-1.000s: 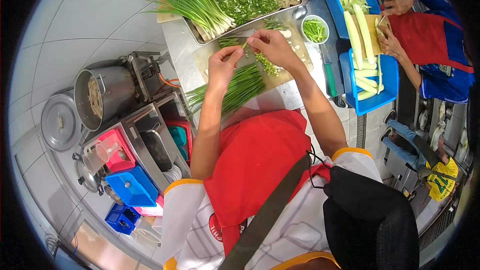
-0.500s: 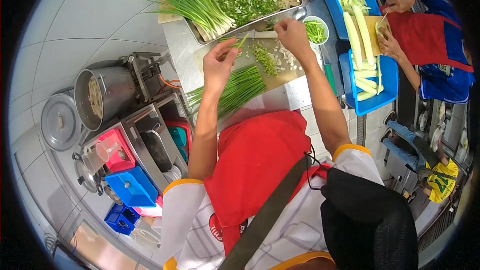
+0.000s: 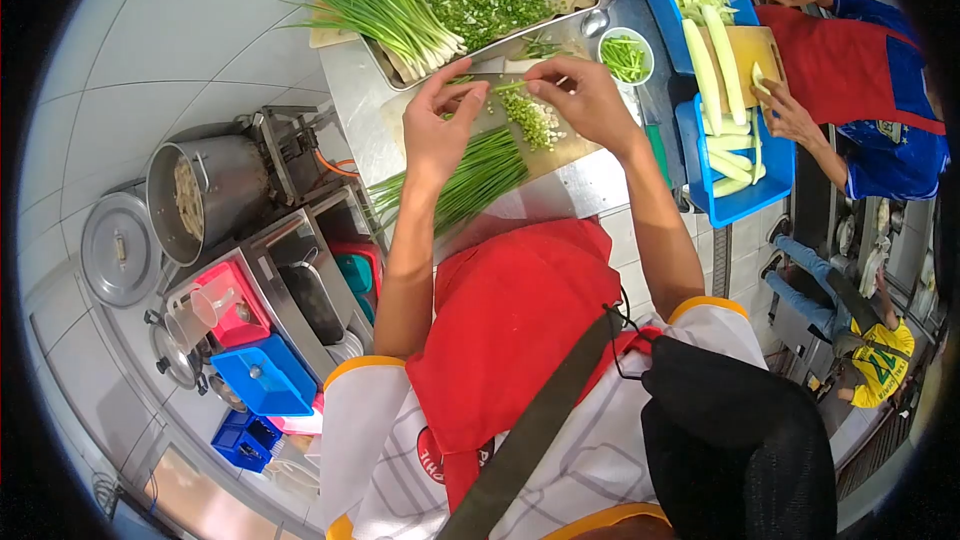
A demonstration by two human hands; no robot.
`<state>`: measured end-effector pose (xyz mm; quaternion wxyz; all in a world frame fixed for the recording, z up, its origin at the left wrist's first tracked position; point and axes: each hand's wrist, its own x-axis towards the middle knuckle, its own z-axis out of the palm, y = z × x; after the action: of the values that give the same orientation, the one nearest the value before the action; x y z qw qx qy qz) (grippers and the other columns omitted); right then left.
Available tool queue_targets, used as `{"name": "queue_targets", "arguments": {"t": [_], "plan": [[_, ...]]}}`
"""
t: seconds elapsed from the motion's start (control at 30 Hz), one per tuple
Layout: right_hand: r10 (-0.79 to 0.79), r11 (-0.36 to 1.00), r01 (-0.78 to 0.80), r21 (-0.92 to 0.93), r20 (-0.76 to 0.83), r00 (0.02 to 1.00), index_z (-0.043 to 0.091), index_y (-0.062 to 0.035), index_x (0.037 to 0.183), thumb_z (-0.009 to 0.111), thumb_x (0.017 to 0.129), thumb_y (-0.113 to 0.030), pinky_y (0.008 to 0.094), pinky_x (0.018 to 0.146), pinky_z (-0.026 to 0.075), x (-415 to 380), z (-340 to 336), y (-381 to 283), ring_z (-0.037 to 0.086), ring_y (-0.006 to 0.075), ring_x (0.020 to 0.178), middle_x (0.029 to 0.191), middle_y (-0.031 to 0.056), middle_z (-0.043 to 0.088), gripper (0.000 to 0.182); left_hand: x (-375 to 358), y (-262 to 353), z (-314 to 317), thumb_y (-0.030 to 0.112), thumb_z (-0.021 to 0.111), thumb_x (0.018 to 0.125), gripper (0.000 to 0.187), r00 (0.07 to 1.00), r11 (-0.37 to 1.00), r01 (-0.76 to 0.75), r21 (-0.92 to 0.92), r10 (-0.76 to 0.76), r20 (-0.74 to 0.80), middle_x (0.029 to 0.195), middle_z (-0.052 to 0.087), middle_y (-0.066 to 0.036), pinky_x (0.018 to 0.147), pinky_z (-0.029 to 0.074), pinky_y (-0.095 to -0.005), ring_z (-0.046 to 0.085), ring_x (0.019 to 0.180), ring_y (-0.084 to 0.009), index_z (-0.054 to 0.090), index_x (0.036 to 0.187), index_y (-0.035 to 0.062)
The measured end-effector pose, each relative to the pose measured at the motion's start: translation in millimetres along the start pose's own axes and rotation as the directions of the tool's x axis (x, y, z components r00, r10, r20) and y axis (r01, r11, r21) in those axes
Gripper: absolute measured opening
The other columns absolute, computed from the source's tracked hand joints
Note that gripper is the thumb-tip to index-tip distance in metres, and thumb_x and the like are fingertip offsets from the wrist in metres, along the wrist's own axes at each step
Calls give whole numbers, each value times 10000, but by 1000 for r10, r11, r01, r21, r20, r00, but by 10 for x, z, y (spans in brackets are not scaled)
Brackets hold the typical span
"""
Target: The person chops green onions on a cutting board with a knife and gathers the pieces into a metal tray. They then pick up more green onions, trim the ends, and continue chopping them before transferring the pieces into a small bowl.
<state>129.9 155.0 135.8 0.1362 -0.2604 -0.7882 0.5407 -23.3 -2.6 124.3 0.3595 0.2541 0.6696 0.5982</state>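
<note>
My left hand (image 3: 440,122) and my right hand (image 3: 585,100) are close together above the cutting board (image 3: 575,148), fingers pinched. A thin green onion stalk (image 3: 510,86) stretches between them, and both hands grip it. Under my right hand lies a small heap of chopped green onion (image 3: 530,120) with white pieces. Long green onion stems (image 3: 470,175) rest on the board's near left, beside my left wrist. Beyond my hands, at the board's far edge, is a pale handle (image 3: 520,66), possibly a knife's, partly hidden.
A metal tray (image 3: 575,12) holds chopped green onion and a whole bunch (image 3: 385,5). Right of it stand a white bowl (image 3: 650,58) of cut greens and blue bins (image 3: 745,212) with peeled pale vegetables. A co-worker (image 3: 830,70) works there. A large pot (image 3: 225,190) stands left.
My right hand has come down and left towards my left hand, and a stalk now spans both. The co-worker's hands have moved further apart.
</note>
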Motion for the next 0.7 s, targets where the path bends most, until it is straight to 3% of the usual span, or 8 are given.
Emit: {"name": "queue_targets", "arguments": {"t": [0.1, 0.2, 0.27, 0.37, 0.47, 0.5, 0.63, 0.7], "plan": [[35, 999, -37, -5, -175, 984, 727, 5, 1026, 716, 910, -107, 246, 671, 491, -97, -126, 282, 599, 86, 745, 857, 25, 705, 162, -5, -79, -79, 95, 686, 906, 325, 995, 1000, 13, -27, -16, -94, 931, 750, -66, 639, 483, -243, 612, 713, -90, 667, 1230, 70], [162, 986, -166, 9, -287, 944, 728, 12, 1023, 715, 913, -91, 236, 666, 482, -215, -344, 457, 588, 75, 750, 865, 10, 696, 152, 4, -348, -346, 109, 691, 897, 278, 981, 977, 9, 211, 32, -191, 947, 748, -63, 615, 485, -258, 613, 692, -89, 699, 1173, 83], [167, 986, -161, 48, -365, 916, 749, -2, 1013, 756, 869, -150, 253, 670, 491, -241, -498, 740, 597, 81, 713, 810, 51, 712, 206, -35, -416, -482, 133, 692, 893, 283, 968, 882, 153, 445, -44, -247, 969, 743, -39, 616, 479, -268, 603, 699, -99, 702, 1163, 49], [211, 970, -244, 5, -520, 828, 753, 3, 997, 757, 871, -155, 257, 673, 490, -265, -597, 794, 595, 87, 720, 807, 67, 716, 202, -47, -671, -545, 152, 707, 870, 262, 966, 824, 166, 542, -24, -258, 936, 733, -37, 642, 493, -297, 623, 690, -133, 718, 1123, 83], [-90, 822, -324, -468, -669, 738, 675, -8, 1179, 718, 884, -135, 375, 668, 509, -233, -606, 719, 646, 258, 712, 855, 127, 689, 325, -60, -767, -466, 187, 725, 851, 229, 973, 711, 92, 697, 84, -214, 922, 713, -46, 671, 512, -337, 660, 727, -208, 729, 1068, 114], [-102, 828, -301, -473, -655, 749, 635, -26, 1233, 705, 876, -125, 416, 690, 504, -233, -547, 697, 639, 320, 746, 899, 155, 664, 377, -75, -777, -413, 206, 737, 838, 214, 974, 630, 16, 776, 166, -155, 920, 700, -51, 685, 520, -363, 674, 758, -250, 734, 1036, 126], [-102, 896, -159, -415, -540, 836, 659, -25, 1174, 704, 860, -120, 420, 727, 497, -188, -106, 538, 637, 315, 793, 918, 178, 650, 331, -83, -770, -247, 198, 738, 820, 181, 977, 645, 19, 764, 149, -150, 955, 676, -54, 711, 520, -442, 669, 847, -313, 733, 989, 137], [-99, 947, -24, -320, -361, 927, 669, -20, 1129, 701, 840, -108, 430, 757, 494, -157, 161, 497, 637, 330, 835, 919, 191, 639, 304, -69, -816, -235, 179, 732, 825, 143, 976, 620, 13, 785, 161, -143, 953, 672, -55, 704, 516, -443, 665, 829, -319, 738, 960, 133]]}}
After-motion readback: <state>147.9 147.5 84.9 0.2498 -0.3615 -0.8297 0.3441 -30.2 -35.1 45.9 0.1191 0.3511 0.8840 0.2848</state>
